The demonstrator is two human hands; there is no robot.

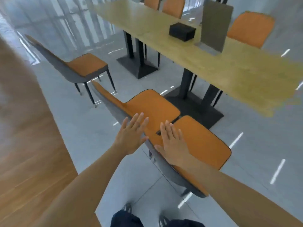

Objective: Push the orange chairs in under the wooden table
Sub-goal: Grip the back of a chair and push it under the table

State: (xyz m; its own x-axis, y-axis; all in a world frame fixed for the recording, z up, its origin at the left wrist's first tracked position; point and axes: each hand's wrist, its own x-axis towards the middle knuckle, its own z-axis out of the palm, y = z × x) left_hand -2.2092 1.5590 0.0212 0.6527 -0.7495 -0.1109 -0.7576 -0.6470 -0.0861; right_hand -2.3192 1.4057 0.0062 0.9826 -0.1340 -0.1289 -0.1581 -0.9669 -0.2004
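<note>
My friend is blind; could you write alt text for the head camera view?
A person's open left-hand grip and right-hand grip reach the backs of two orange chairs side by side, pulled out from a wooden table. A third orange chair stands farther left.

Short white bars of light [236, 140] are being reflected by the glossy grey tiled floor [262, 145]. Pale vertical bands [57, 22] are being mirrored in it at upper left. The left edge is being taken up by a wood-grain surface [24, 145].
</note>
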